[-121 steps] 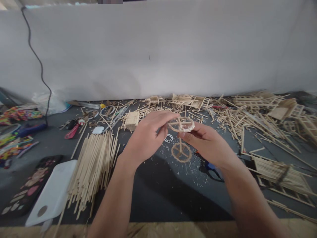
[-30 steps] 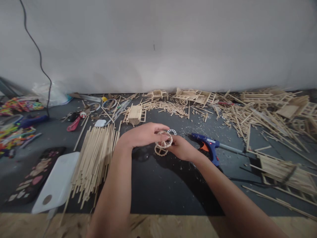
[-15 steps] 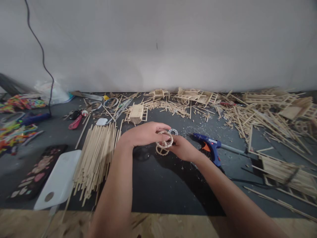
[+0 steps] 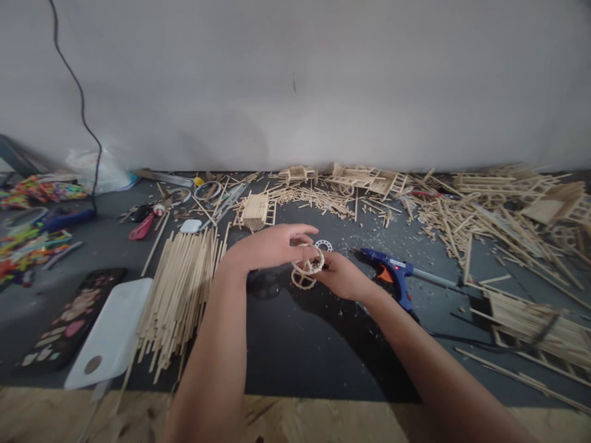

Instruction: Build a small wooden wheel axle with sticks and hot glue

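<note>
A small model wheel set (image 4: 316, 267), two spoked wooden wheels one above the other, is in front of me over the dark table. My right hand (image 4: 340, 275) holds it from the right, its fingers closed and partly hidden behind the upper wheel. Above and to the left is my left hand (image 4: 279, 245), fingers stretched out and thumb apart from them. That thumb lies across the upper wheel's far rim; whether it touches is unclear. Just behind the wheels lies a white ring with holes (image 4: 324, 245).
Right of my hands lies a blue glue gun (image 4: 392, 271) with its cable. To the left are a bundle of thin wooden sticks (image 4: 178, 301), a white power bank (image 4: 111, 332) and a dark phone (image 4: 74, 317). Wooden models (image 4: 364, 178) and stick scraps line the back.
The fingers of my left hand have lifted and straightened off the upper wheel. My right hand keeps its hold on the wheel set in nearly the same place.
</note>
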{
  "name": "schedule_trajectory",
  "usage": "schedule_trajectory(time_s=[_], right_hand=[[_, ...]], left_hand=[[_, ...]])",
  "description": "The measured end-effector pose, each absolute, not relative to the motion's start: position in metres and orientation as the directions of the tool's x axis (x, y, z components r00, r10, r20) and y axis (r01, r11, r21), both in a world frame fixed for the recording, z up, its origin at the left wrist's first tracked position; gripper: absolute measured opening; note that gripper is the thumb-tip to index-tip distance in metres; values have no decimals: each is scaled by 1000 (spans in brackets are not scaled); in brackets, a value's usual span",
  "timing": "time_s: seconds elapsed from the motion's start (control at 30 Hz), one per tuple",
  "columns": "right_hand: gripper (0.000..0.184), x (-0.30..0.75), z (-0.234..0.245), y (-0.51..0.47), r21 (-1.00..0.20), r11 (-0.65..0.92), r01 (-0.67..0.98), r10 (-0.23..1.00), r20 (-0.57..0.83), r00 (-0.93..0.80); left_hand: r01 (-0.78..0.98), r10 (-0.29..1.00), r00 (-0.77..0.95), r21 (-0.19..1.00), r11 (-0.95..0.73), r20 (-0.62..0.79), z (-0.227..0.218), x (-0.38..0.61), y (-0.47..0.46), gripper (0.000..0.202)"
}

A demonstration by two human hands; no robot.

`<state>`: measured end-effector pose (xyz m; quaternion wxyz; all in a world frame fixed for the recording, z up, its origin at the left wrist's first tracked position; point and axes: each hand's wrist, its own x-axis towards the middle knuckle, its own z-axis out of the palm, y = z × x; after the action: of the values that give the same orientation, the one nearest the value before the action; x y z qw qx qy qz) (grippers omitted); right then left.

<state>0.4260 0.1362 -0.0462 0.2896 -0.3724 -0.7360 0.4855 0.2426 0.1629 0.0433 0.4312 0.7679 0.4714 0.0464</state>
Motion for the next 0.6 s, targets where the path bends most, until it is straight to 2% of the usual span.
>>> schedule_trajectory(time_s=[0.13,0.37,0.6], right_hand=[[26,424,-48,136,-943,224,245,834,56,-549],[26,428,-38,137,-961,215,175,846,94,-524],[30,442,-23,141,-954,243,177,873,135,-468]], left_hand=[[668,806,517,724,-170,-288,45,243,162,53],[529,937,341,839,-125,-76,51,246,161,43],[567,930,363,808,-164,-66,41,246,166,34]])
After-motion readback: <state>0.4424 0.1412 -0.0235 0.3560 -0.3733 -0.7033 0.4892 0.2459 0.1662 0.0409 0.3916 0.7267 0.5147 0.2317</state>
